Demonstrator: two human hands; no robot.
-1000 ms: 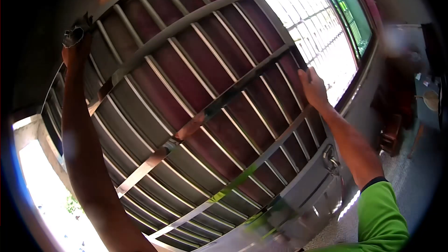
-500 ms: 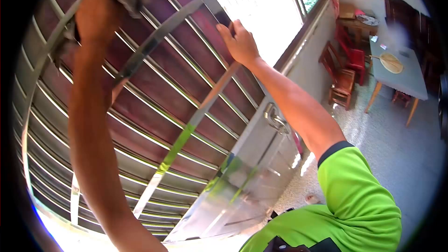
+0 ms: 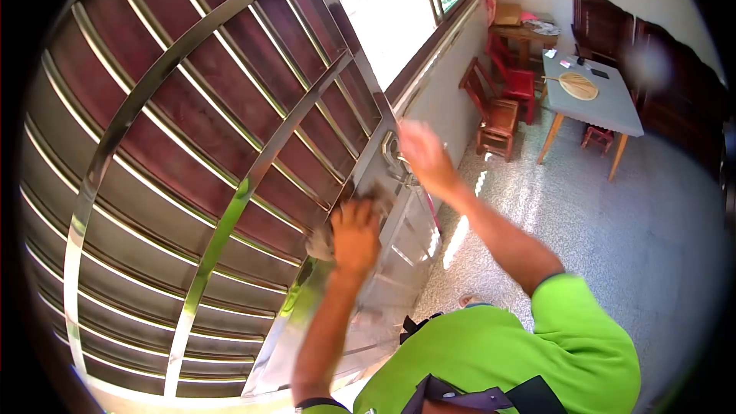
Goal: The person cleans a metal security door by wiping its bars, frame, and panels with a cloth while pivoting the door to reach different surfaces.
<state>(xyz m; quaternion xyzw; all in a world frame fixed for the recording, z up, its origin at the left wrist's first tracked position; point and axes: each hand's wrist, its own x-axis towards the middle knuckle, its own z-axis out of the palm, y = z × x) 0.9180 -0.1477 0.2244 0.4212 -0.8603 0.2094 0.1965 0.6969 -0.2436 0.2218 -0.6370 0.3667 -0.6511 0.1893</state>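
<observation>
1. Speckled floor point(image 3: 498, 238) behind; head view, barred metal door point(image 3: 228, 215) fills left side.
2. Left grip point(image 3: 355, 236) clamped on grey cloth point(image 3: 318, 245) where bars point(image 3: 100, 165) meet lower panel point(image 3: 383, 291); bar edges could snag it.
3. Right grip point(image 3: 428, 157) beside latch point(image 3: 391, 150), blurred, seemingly unclenched; without bracing, door might swing.

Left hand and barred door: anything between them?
Yes, a greyish cloth. In the head view it is bunched under the left hand, against the barred door, its edges showing past the fingers.
</observation>
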